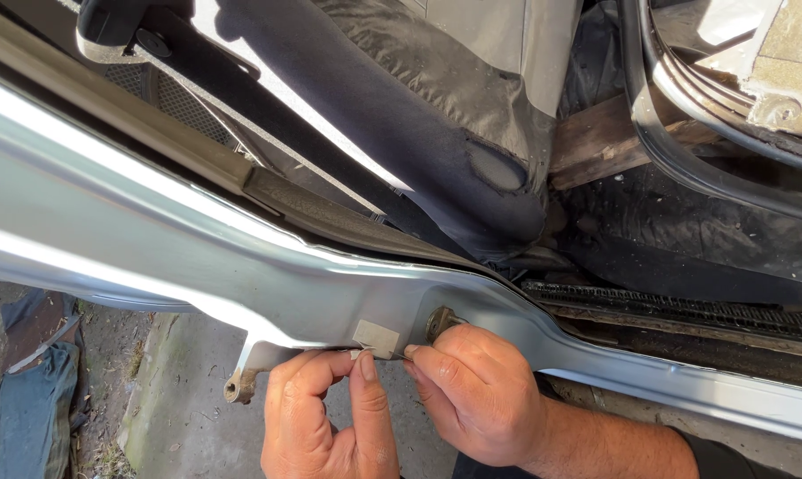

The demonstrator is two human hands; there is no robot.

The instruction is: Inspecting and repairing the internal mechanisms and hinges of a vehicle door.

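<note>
Rusty bolt (440,319) — silver pillar (241,275)

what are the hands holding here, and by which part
Both hands pinch a small pale tab on the silver car door pillar: left hand at its lower edge, right hand at its right corner, beside a rusty bolt.

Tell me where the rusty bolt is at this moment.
In the head view, the rusty bolt sits low and centre on the silver car pillar, just right of a pale square patch, touching the right hand.
</note>
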